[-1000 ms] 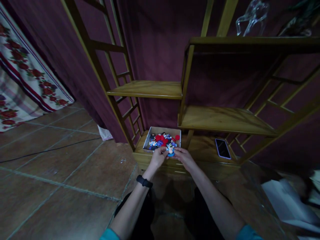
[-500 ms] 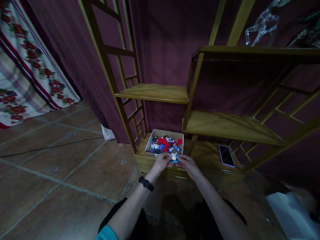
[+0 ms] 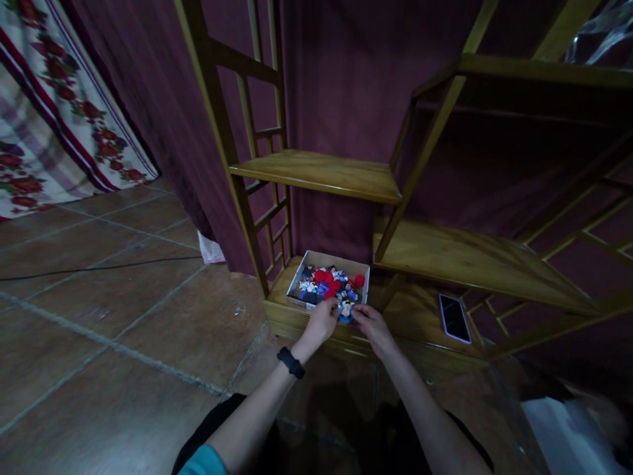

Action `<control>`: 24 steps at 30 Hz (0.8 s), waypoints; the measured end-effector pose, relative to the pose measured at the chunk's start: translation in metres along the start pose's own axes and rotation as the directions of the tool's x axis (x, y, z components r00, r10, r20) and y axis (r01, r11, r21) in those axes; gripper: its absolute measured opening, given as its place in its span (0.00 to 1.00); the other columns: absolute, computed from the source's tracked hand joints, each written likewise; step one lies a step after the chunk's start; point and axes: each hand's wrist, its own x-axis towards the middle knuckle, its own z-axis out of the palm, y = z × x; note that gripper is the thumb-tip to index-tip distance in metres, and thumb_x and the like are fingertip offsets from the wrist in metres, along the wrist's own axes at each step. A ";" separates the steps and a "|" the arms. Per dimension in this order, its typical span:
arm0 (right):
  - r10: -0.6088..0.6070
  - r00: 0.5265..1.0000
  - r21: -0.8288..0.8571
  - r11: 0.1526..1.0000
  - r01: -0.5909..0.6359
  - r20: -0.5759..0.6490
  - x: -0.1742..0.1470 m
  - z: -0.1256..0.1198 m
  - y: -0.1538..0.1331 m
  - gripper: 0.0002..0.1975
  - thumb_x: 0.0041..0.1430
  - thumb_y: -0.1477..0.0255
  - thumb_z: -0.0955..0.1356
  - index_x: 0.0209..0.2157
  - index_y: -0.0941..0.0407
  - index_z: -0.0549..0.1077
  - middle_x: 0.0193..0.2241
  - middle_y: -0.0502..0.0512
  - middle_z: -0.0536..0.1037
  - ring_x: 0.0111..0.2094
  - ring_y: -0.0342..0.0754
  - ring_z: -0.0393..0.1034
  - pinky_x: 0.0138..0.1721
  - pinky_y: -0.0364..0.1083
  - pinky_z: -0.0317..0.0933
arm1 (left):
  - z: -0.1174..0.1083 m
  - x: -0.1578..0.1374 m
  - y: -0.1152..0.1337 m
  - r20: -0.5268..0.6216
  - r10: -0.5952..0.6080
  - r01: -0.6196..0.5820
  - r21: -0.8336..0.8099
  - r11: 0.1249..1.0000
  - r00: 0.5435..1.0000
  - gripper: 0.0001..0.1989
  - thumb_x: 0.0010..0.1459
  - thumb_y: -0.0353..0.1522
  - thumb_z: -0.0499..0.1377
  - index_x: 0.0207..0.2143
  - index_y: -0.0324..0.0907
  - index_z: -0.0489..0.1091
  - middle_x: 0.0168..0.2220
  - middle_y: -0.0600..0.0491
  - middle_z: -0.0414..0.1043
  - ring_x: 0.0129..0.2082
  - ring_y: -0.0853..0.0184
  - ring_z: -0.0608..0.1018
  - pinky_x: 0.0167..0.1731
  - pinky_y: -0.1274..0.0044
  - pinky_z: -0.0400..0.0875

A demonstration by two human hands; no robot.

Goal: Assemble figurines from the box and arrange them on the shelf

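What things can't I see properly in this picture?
All in the head view:
Small figure: its details are too small, and the fingers cover part of its sides.
Box: the pieces lying in it hide most of its bottom.
Clear ornament: cut off by the right and top edges.
Pale object at lower right: blurred, and cut off by the bottom edge.

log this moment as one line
left hand: holds small blue-white figure; right hand: holds same figure; beyond: shallow open cardboard box, mixed pieces
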 end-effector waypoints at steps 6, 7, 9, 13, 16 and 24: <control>0.044 0.999 0.074 0.996 -0.043 -0.016 0.002 -0.003 0.001 0.17 0.37 0.61 0.73 0.30 0.55 0.73 0.30 0.53 0.77 0.29 0.47 0.71 0.28 0.44 0.65 | 0.003 -0.005 0.005 0.006 0.034 -0.034 -0.007 0.999 0.999 0.10 0.46 0.27 0.59 0.33 0.42 0.73 0.26 0.52 0.72 0.24 0.68 0.72 0.26 0.80 0.64; 0.056 0.998 0.088 0.995 -0.055 -0.014 0.003 -0.004 0.001 0.18 0.37 0.61 0.73 0.31 0.55 0.73 0.31 0.54 0.77 0.29 0.48 0.71 0.28 0.44 0.65 | 0.005 -0.005 0.005 0.022 -0.005 0.007 -0.064 0.998 1.000 0.11 0.45 0.27 0.59 0.35 0.41 0.72 0.25 0.53 0.72 0.22 0.69 0.71 0.25 0.80 0.64; 0.079 0.997 0.115 0.990 -0.079 -0.001 0.003 -0.006 0.002 0.18 0.38 0.62 0.73 0.32 0.55 0.73 0.32 0.55 0.77 0.30 0.48 0.72 0.28 0.45 0.65 | 0.007 -0.004 0.004 0.041 -0.102 0.108 -0.186 0.977 0.994 0.14 0.45 0.27 0.60 0.38 0.40 0.70 0.25 0.55 0.72 0.19 0.72 0.70 0.23 0.81 0.64; 0.094 0.995 0.141 0.985 -0.097 0.029 0.005 -0.009 0.003 0.14 0.41 0.64 0.72 0.32 0.55 0.73 0.31 0.54 0.77 0.30 0.47 0.72 0.33 0.46 0.66 | 0.004 -0.004 0.008 0.084 -0.270 0.281 -0.365 0.887 0.959 0.15 0.44 0.28 0.62 0.38 0.38 0.70 0.27 0.53 0.73 0.22 0.72 0.74 0.25 0.80 0.68; 0.069 0.997 0.150 0.986 -0.075 0.042 0.005 -0.008 0.004 0.14 0.40 0.67 0.72 0.32 0.54 0.73 0.32 0.53 0.77 0.33 0.47 0.72 0.36 0.47 0.66 | -0.001 -0.005 0.012 0.101 -0.294 0.309 -0.423 0.852 0.950 0.10 0.44 0.26 0.62 0.33 0.37 0.71 0.31 0.49 0.74 0.28 0.70 0.76 0.30 0.79 0.70; 0.003 0.997 0.159 0.987 -0.014 0.071 0.003 -0.003 0.000 0.13 0.38 0.70 0.73 0.31 0.54 0.73 0.33 0.50 0.76 0.35 0.45 0.70 0.40 0.46 0.64 | -0.002 -0.007 0.013 0.123 -0.261 0.286 -0.515 0.808 0.958 0.11 0.41 0.22 0.61 0.31 0.36 0.73 0.29 0.49 0.74 0.31 0.69 0.76 0.36 0.76 0.70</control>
